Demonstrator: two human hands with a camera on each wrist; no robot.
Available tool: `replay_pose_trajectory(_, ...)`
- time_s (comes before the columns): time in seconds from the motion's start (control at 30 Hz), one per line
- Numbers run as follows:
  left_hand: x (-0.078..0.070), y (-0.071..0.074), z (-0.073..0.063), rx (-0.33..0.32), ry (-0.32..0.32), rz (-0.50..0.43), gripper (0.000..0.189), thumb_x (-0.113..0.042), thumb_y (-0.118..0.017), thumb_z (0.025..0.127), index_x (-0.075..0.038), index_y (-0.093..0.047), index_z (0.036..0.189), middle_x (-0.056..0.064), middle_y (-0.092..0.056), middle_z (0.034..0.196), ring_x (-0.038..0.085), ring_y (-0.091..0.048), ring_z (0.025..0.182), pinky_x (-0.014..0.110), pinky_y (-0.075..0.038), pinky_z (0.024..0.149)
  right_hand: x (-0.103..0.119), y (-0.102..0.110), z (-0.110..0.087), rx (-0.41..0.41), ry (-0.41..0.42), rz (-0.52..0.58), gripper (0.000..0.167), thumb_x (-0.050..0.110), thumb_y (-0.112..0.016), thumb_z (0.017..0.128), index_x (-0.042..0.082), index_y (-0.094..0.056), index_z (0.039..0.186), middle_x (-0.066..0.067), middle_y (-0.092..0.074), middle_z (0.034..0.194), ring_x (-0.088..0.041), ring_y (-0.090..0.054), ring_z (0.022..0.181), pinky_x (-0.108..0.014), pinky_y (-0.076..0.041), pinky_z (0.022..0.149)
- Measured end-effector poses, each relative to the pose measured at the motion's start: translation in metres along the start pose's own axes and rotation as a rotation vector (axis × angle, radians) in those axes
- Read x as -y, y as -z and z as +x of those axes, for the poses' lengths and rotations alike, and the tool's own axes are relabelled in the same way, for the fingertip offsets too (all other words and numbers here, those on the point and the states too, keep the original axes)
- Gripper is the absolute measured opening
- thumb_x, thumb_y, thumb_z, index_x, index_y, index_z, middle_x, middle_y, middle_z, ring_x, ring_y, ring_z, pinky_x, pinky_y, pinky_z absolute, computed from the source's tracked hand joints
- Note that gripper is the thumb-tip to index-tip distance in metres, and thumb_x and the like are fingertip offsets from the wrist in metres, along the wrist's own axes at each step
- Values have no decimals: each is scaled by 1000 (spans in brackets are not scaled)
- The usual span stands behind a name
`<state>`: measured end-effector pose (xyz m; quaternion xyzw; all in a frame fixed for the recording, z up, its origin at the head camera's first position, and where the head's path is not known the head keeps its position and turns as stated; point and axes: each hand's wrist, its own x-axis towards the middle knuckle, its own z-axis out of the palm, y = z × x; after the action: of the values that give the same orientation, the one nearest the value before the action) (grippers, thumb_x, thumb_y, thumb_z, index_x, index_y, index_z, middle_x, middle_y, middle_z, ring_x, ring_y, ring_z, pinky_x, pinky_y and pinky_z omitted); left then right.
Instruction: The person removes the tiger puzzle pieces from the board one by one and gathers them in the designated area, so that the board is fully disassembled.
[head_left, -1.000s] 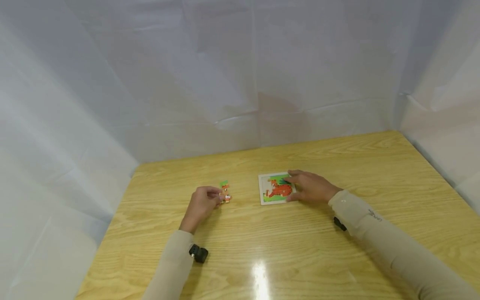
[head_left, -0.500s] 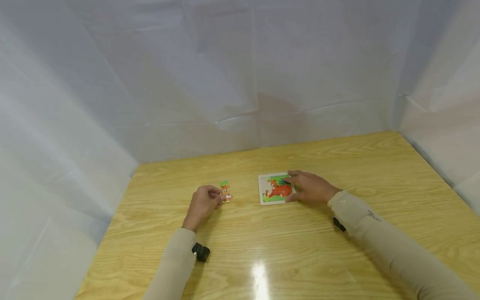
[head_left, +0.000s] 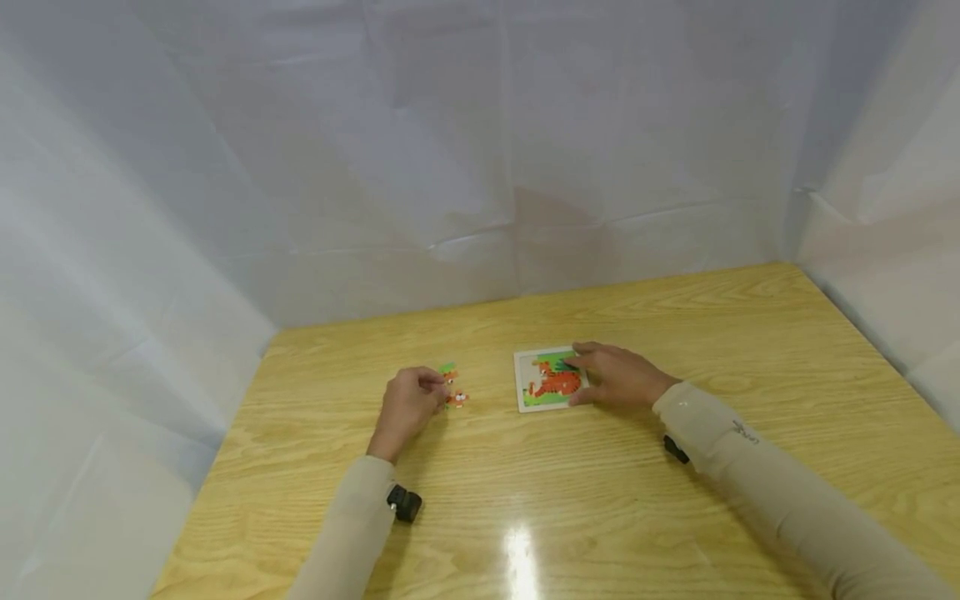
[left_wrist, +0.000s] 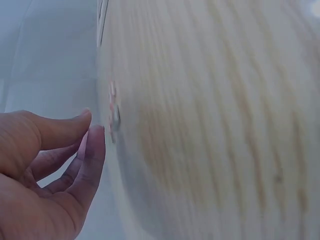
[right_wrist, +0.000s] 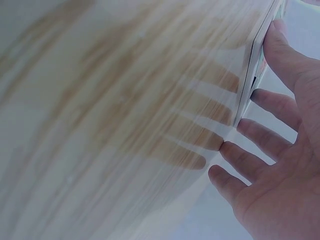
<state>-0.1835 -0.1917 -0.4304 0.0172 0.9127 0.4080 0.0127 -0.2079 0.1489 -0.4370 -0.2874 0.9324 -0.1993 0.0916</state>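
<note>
A square jigsaw puzzle board [head_left: 540,408] with a pale frame and a red-orange tiger-striped animal on green lies on the table. At its right side my right hand [head_left: 618,375] rests with spread fingers, the thumb low and the other fingers higher up. In the right wrist view its fingertips [right_wrist: 230,147] stand along the board's edge. My left hand [head_left: 408,408] is beside a few loose puzzle pieces [head_left: 457,400], thumb and index finger close together. The left wrist view shows a small gap between thumb [left_wrist: 65,131] and index fingertip, with the pieces [left_wrist: 114,116] beyond them.
The wooden table [head_left: 480,467] reaches back to a white sheet [head_left: 375,167] hung behind and at both sides. A black wrist camera [head_left: 405,504] sits on the left sleeve, another [head_left: 676,449] on the right one. Between the pieces and the board is a strip of table.
The lower loose piece has shifted slightly right and turned, with a wider gap from the green-topped one. My left hand has risen a little. Board and right hand have slid very slightly left.
</note>
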Motion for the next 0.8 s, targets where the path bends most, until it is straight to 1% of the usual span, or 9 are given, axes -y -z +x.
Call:
replay_pose_trajectory(0.13,-13,-6,1,39,-44,10,17,-8,-74,93,3,-73,107,11,-70,94,22,-71,81,32,-57,65,0,0,0,-3,5,-2,73,41,-77,89,-1,-54,143,-26,-40,154,-43,-40,141,-57,-37,110)
replay_pose_trajectory(0.23,-24,-12,2,90,-72,22,17,-8,-74,94,2,-73,107,9,-70,93,20,-70,81,34,-57,69,1,0,1,-6,18,-3,73,42,-77,89,-2,-54,143,-26,-40,154,-43,-40,141,-56,-37,110)
replay_pose_trajectory(0.33,-33,-17,3,143,-120,52,17,-10,-74,94,0,-74,107,7,-70,93,19,-67,83,35,-56,73,1,-1,2,-10,27,0,73,42,-77,89,-2,-55,142,-26,-41,153,-42,-39,141,-56,-37,111)
replay_pose_trajectory(0.37,-36,-20,3,160,-128,60,17,-10,-74,94,0,-74,107,6,-70,93,19,-66,85,36,-56,75,2,-1,2,-11,32,0,73,42,-77,89,-3,-55,142,-27,-41,153,-42,-39,141,-56,-37,111)
replay_pose_trajectory(0.47,-43,-27,5,199,-159,80,16,-9,-73,94,0,-74,107,7,-71,95,20,-66,87,36,-56,78,3,-2,2,-12,39,-1,73,42,-76,89,-4,-55,142,-27,-41,153,-42,-39,141,-56,-36,111)
replay_pose_trajectory(0.63,-51,-38,6,246,-202,114,16,-8,-75,93,1,-75,106,9,-71,96,20,-66,88,37,-55,81,6,-2,3,-5,49,-3,73,42,-75,90,-4,-54,142,-27,-42,152,-43,-39,141,-56,-36,111)
replay_pose_trajectory(0.8,-53,-45,6,303,-220,127,21,-10,-75,93,1,-74,111,8,-70,96,17,-63,86,36,-54,79,8,-2,4,10,40,-11,74,44,-75,89,-3,-54,143,-26,-41,153,-42,-39,142,-56,-35,112)
